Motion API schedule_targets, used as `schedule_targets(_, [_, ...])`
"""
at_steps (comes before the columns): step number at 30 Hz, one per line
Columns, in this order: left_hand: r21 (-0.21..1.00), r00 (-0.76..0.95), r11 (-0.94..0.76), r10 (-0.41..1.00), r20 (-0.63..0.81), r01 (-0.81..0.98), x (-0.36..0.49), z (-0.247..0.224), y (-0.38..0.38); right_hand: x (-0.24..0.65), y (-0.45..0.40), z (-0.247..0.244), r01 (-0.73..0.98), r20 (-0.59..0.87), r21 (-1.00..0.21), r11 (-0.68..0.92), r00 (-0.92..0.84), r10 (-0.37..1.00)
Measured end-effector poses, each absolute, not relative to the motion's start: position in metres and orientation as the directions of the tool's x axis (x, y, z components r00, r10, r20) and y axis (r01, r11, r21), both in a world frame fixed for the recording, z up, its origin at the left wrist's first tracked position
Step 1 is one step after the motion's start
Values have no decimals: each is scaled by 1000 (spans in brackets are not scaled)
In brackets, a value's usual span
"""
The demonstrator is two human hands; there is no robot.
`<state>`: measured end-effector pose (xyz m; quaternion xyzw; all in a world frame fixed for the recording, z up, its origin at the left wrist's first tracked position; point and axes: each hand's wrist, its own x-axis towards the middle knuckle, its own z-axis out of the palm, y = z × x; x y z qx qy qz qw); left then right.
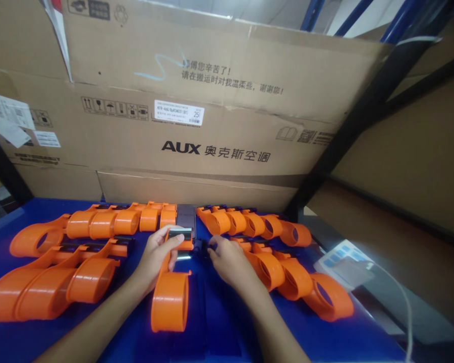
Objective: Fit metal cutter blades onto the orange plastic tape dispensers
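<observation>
The left hand (159, 252) has its fingers closed around an orange tape dispenser (170, 302), thumb over the dark head with its serrated metal edge, the round orange frame hanging toward the wearer above the blue surface (132, 333). The right hand (225, 254) is beside it, fingers curled at some small dark pieces (200, 248); whether they grip one, I cannot tell. Rows of matching orange dispensers (102, 224) lie on both sides, in front of an AUX cardboard box (136, 126).
</observation>
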<state>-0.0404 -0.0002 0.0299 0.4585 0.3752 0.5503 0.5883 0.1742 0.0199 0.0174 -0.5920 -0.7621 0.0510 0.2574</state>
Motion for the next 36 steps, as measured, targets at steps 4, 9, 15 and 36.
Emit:
schedule_targets(4, [951,102,-40,992,75,-307,-40,32,-1,176,20,17,888,333,-363,283,-160,929])
schedule_targets(9, [964,102,-59,991,88,-258,-39,29,2,174,19,27,870,366,-387,305,-159,917])
schedule_targets(15, [976,141,-84,984,113,-200,-39,21,6,159,4,48,562,606,-515,647,-295,739])
schedule_targets(36, [897,80,-138,979,189,-420,-61,46,6,157,6,44,632,657,-416,654,-288,697])
